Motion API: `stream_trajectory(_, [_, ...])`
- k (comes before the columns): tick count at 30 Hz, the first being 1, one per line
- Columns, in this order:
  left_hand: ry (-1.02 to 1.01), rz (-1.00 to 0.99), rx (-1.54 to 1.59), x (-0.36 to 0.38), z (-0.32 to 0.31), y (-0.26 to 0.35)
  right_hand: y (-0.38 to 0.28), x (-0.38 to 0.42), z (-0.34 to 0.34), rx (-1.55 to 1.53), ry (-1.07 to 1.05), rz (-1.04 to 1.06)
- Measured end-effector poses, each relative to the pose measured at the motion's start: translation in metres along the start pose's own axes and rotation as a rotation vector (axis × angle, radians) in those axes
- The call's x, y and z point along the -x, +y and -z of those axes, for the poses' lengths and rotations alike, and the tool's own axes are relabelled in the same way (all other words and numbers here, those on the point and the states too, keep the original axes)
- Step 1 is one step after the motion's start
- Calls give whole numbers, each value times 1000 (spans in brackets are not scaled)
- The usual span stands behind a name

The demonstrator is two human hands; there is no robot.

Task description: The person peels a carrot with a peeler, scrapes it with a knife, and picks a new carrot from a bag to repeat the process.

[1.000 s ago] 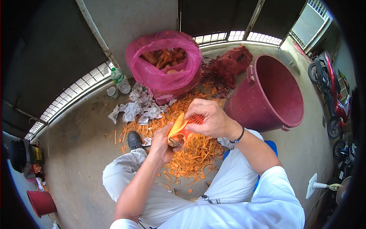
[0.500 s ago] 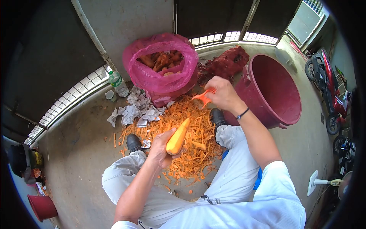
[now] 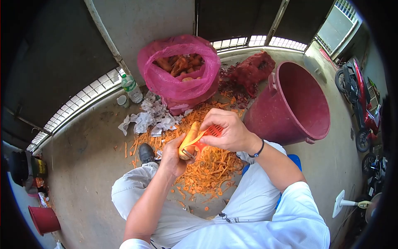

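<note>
My left hand (image 3: 173, 157) is closed around an orange carrot (image 3: 191, 135), whose narrow end points away from me. In my right hand (image 3: 229, 130) is a red-orange peeler (image 3: 213, 132), gripped by its slotted handle. The peeler's blade lies against the carrot near its thick end. A strip of peel seems to curl up beside the blade. Below both hands, a heap of carrot peelings (image 3: 215, 170) with cut carrot ends among them covers the floor between my legs.
A pink mesh sack (image 3: 182, 93) of carrots stands ahead. Right of it lie a dark red net sack (image 3: 253, 72) and a big maroon tub (image 3: 269, 106). Crumpled paper (image 3: 151, 114), a plastic bottle (image 3: 132, 89) and a cup (image 3: 122, 101) are at left. Motorcycles (image 3: 358, 99) stand far right.
My right hand has come down and toward me with the peeler, from above the peelings onto the carrot. The left hand still holds the carrot in nearly the same place.
</note>
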State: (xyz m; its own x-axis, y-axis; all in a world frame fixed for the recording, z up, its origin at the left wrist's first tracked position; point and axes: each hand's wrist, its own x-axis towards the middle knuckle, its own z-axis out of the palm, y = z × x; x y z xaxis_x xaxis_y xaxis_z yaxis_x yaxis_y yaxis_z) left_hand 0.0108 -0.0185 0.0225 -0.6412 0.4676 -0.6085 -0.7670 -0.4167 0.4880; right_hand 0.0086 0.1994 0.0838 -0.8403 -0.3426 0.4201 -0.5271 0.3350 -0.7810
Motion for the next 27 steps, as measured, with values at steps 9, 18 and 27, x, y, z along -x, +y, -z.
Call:
stream_trajectory(9, [58,-65,-80,7,-10,-6,0,2,3,55,-42,37])
stream_trajectory(18, [-30,-14,-211,29,-27,4,78,-7,73,579,240,-265])
stream_trajectory(27, [27,-2,46,-6,7,-6,17,2,15,32,10,-129])
